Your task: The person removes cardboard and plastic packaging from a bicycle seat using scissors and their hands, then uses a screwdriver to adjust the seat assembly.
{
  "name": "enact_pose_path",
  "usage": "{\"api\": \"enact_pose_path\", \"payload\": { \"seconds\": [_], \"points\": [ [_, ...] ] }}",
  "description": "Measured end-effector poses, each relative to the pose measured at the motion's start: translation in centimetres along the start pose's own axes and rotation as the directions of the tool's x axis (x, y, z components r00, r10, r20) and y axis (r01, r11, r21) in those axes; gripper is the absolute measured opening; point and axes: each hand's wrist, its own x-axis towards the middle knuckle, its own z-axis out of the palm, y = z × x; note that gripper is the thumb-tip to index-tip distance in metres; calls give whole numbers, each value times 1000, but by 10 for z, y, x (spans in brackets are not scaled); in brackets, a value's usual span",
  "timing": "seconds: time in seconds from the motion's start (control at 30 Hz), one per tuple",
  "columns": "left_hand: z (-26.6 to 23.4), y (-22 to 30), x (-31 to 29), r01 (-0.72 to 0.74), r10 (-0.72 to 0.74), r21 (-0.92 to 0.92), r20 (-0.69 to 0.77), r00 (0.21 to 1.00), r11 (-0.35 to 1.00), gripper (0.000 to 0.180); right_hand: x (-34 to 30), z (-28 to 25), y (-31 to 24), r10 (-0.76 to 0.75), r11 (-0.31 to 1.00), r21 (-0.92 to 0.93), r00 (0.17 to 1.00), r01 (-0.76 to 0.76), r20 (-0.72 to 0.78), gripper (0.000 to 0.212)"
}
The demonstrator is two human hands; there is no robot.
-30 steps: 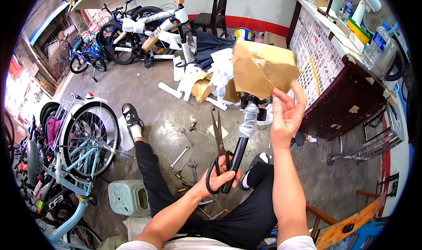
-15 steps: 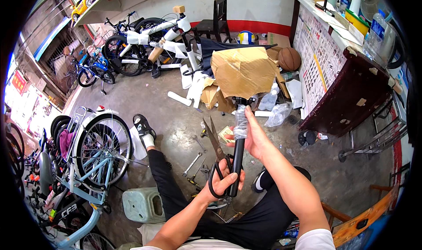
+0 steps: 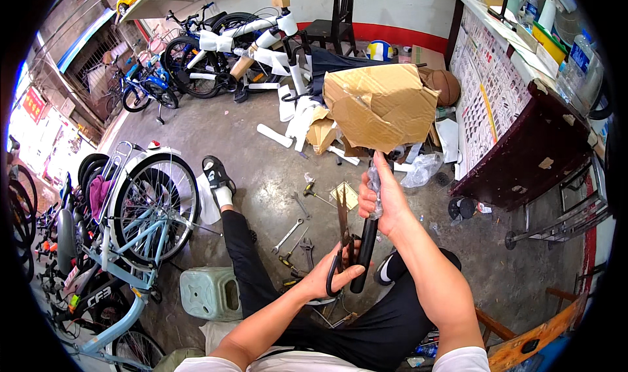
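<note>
A bicycle seat post [image 3: 367, 251], a black tube, stands tilted in front of me. Brown cardboard [image 3: 379, 104] covers its top end, so what lies beneath is hidden. Clear plastic wrap [image 3: 373, 189] clings to the upper part of the tube. My right hand [image 3: 394, 202] is closed around that wrapped part, thumb pointing up along it. In my left hand [image 3: 333, 274] are black-handled scissors [image 3: 343, 218], blades pointing up and away. The left fingertips lie beside the lower tube; whether they touch it I cannot tell.
Wrenches [image 3: 288, 236] and hex keys lie on the floor between my legs. To the left are a light blue bicycle [image 3: 147, 248] and a plastic stool [image 3: 210, 293]. Packing scraps [image 3: 320, 133] and a wrapped bicycle [image 3: 229, 48] lie ahead. A counter [image 3: 530, 143] stands at right.
My right hand has closed around the wrapped tube, and the cardboard end has tilted slightly right. The scissors have turned more upright, their blades now closer together. The whole view has shifted a little.
</note>
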Motion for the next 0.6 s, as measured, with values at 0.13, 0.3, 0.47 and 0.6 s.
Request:
{"api": "enact_pose_path", "payload": {
  "seconds": [0.13,0.3,0.47,0.6],
  "points": [
    [-7,8,-7,13,35,226,-208,977,974,51,1,-2,-5,-58,998,-5,998,58,-38,59],
    [-41,47,-11,37,289,698,-344,894,715,44,0,-16,-15,-212,975,-95,969,200,-130,57],
    [-82,101,-1,81,514,964,-204,833,252,50,-1,-21,-26,-396,895,-262,914,360,-95,51],
    [-97,153,10,71,568,997,-61,821,3,52,-1,-27,-28,-367,913,-233,924,335,-110,55]
  ]
}}
